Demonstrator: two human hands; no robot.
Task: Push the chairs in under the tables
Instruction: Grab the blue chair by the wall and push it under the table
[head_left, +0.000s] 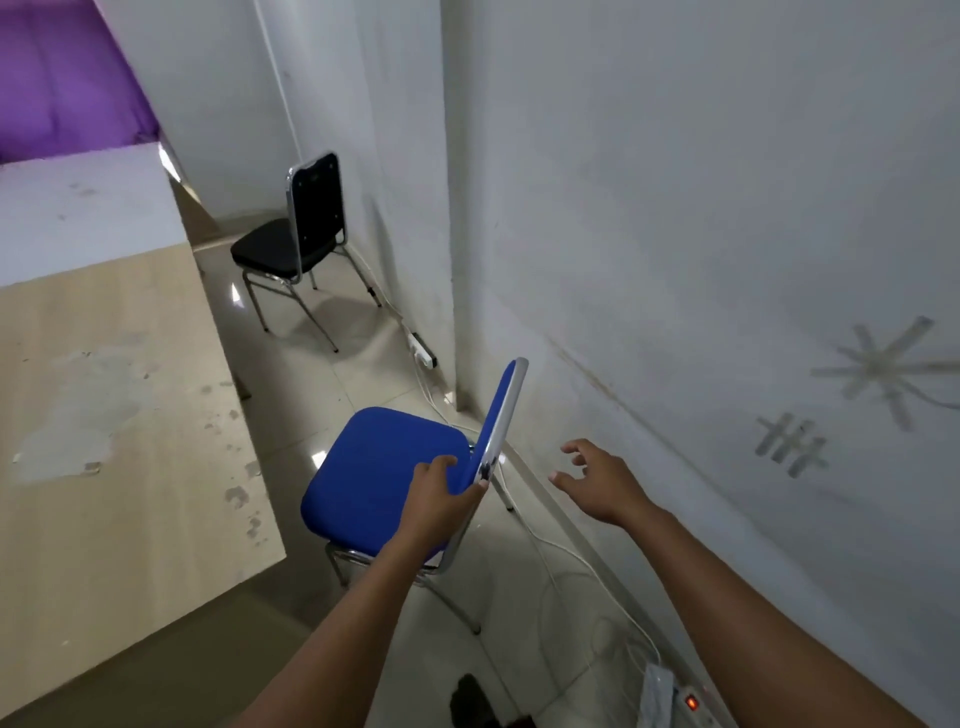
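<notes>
1. L hand (441, 486) grips the near lower edge of the blue chair's (382, 478) backrest: fingers on the padded front, thumb on the chrome rim behind.
2. R hand (597, 480) is free in the air just right of that backrest, fingers spread wide, holding nothing, not touching the chair.
3. Chairs: 2. The blue one stands on the floor just beside the near table's corner, seat facing the table, not under it. The black chair (291, 244) is farther back, close to the wall, well apart from the tables, seat also facing left.
4. Tables: 2 tops end to end along the left. The wood-look table (104, 415) is near, w/ worn pale patches and dark spots; the white table (78, 208) is beyond it.
5. In the way/around: white cables (571, 561) trail on the floor under and behind the blue chair's legs; a power strip (422, 349) lies by the wall corner betw. the 2 chairs; a 2nd strip w/ lit red switch (691, 702) sits at bottom right.
6. Room: glossy pale tile floor (322, 374); scuffed white wall (675, 208) on the right w/ tape marks (883, 364); purple curtain (67, 78) top left.
</notes>
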